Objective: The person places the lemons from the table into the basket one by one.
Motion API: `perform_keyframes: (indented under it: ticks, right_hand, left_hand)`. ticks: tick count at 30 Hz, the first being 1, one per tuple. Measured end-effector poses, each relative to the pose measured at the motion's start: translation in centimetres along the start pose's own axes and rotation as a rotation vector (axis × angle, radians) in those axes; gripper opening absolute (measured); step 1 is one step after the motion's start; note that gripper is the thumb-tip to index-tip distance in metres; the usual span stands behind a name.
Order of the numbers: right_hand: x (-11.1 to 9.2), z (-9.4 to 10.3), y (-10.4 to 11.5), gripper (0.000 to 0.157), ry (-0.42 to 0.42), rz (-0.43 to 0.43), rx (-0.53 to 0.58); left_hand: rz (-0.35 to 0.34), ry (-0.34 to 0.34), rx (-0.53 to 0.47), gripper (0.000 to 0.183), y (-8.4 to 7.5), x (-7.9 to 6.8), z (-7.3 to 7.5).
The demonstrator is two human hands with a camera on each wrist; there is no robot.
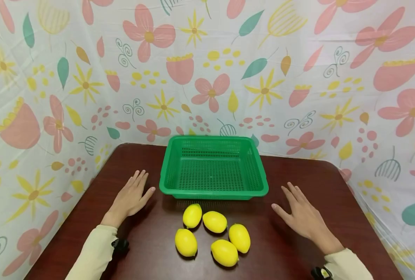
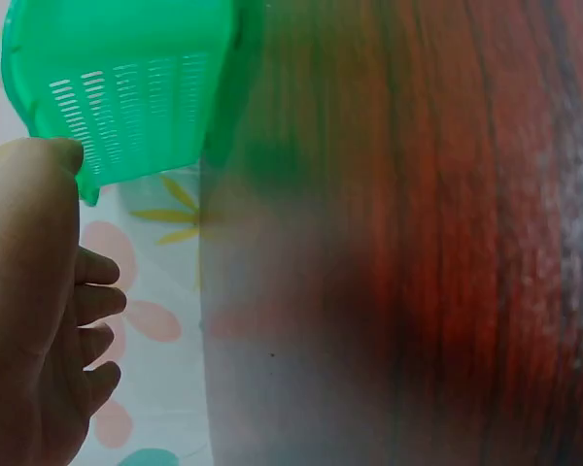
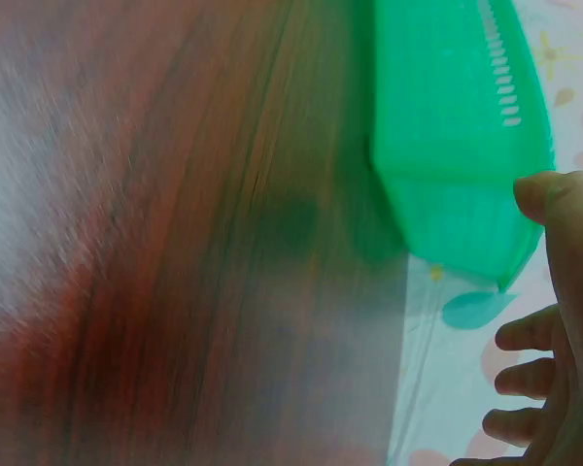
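A green plastic basket (image 1: 211, 193) with slotted walls stands upright toward the back of the table, with nothing in it. In front of it lie several yellow lemons (image 1: 215, 222) in a loose cluster. My left hand (image 1: 132, 196) is held left of the basket, palm down, fingers extended and thumb pointing toward it. On the other side my right hand (image 1: 302, 216) mirrors this, to the right of the lemons. Neither hand touches the basket or a lemon. Both wrist views show the basket's side (image 2: 126, 116) beyond the thumb, and no lemon appears there.
The dark reddish-brown table (image 1: 151, 249) has a glossy wood grain and rounded far corners. A white curtain (image 1: 228, 58) printed with flowers and leaves hangs behind it and along both sides. Black wrist devices (image 1: 120, 245) sit by the pale sleeves (image 1: 92, 252).
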State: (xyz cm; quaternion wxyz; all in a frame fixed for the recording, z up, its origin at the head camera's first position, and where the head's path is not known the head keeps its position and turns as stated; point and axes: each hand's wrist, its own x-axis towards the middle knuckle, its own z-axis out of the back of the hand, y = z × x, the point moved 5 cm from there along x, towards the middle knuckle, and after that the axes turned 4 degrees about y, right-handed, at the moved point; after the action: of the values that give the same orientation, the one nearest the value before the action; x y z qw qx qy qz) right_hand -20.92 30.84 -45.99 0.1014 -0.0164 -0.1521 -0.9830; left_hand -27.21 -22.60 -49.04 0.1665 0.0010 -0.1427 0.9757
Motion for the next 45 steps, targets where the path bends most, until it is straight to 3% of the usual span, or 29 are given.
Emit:
perform_keyframes:
  ticks: [8, 17, 23, 30, 34, 40, 45]
  right_hand:
    - [-2.6, 0.5, 2.0, 0.076, -0.049, 0.027, -0.011]
    - [-4.2, 0.0, 5.3, 0.071, -0.092, 0.085, 0.023]
    - [-5.2, -0.3, 7.5, 0.066, -0.101, 0.122, 0.032]
    - [-5.9, -1.2, 8.9, 0.058, -0.137, 0.162, 0.065]
    - [-5.7, -1.8, 9.3, 0.054, -0.170, 0.176, 0.082]
    - [-5.2, -3.2, 9.7, 0.051, -0.145, 0.154, 0.102]
    - [-4.8, -4.2, 10.1, 0.052, -0.125, 0.153, 0.124]
  left_hand:
    - [-0.040, -0.123, -0.045, 0.057, -1.4, 0.2, 1.1]
    - [-0.007, -0.237, -0.264, 0.057, -3.1, 1.0, 1.2]
    - [0.044, -0.207, -0.411, 0.060, -3.9, 1.3, 0.9]
    - [0.199, -0.109, -0.620, 0.072, -3.8, 2.2, 0.5]
    - [0.246, -0.088, -0.784, 0.065, -3.7, 2.6, 0.5]
    - [0.297, -0.078, -0.991, 0.052, -4.1, 2.8, 0.7]
    - [0.327, -0.024, -1.180, 0.048, -4.2, 2.9, 0.8]
